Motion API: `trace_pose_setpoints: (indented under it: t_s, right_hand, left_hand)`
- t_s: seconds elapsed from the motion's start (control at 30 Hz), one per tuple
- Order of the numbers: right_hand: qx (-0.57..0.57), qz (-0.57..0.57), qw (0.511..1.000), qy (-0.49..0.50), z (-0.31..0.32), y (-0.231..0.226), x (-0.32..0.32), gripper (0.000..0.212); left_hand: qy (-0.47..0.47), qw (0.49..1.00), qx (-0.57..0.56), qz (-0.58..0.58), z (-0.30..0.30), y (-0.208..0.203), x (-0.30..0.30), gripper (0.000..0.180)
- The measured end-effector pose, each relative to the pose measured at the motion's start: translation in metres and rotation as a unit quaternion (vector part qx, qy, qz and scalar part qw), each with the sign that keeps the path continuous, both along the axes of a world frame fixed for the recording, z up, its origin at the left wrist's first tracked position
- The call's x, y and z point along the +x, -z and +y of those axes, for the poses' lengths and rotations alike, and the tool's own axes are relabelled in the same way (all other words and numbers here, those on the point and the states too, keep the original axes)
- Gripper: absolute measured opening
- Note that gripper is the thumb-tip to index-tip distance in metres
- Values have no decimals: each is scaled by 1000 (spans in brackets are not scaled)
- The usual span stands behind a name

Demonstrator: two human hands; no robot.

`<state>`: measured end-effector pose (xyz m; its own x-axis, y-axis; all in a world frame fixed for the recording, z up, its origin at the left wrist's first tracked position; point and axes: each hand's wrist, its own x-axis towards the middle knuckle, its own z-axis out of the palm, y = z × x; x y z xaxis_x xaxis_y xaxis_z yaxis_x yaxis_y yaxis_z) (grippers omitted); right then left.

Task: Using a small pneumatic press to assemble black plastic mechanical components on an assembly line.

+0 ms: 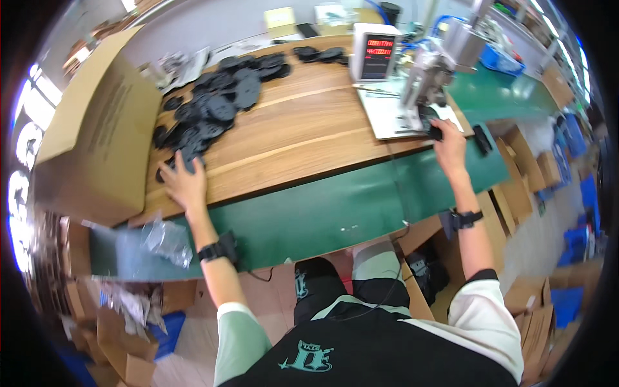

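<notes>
My left hand (184, 186) reaches to the near end of a heap of black round discs (216, 108) on the wooden board. Its fingers are spread and touch the nearest discs. My right hand (450, 149) is at the bench machine (425, 77) on the right, thumb and fingers closed on the edge of a black disc (428, 119). That disc sits under the machine's head, above its white base plate (385, 122); the fingers partly hide it. A few more black discs (319, 54) lie apart at the far edge of the board.
A tall open cardboard box (97, 135) stands left of the heap. Beside the machine is a white display unit (374, 55) with red digits. A clear plastic bag (169, 242) lies on the green tabletop (309, 222). A small black object (482, 140) rests right of the base plate.
</notes>
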<state>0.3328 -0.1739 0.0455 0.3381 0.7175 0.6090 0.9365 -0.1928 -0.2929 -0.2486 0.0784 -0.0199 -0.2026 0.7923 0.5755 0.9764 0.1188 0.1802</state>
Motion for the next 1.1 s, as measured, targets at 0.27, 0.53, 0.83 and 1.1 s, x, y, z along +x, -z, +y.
trace_pose_setpoints:
  t_s: [0.27,0.53,0.83,1.1]
  right_hand:
    - [-10,-1,1000,15,10,4,-3,36]
    - [-8,-7,1000,18,3,2,0,34]
    - [-13,-15,1000,3,4,-4,-2,34]
    - [65,124,990,-10,-22,-19,2,32]
  left_hand:
    - [215,976,-23,-32,-27,-9,49,51]
    - [421,907,29,-5,-75,-33,120,59]
    - [432,898,81,-35,-78,-33,125,54]
    - [396,914,73,-56,-73,-22,121,65]
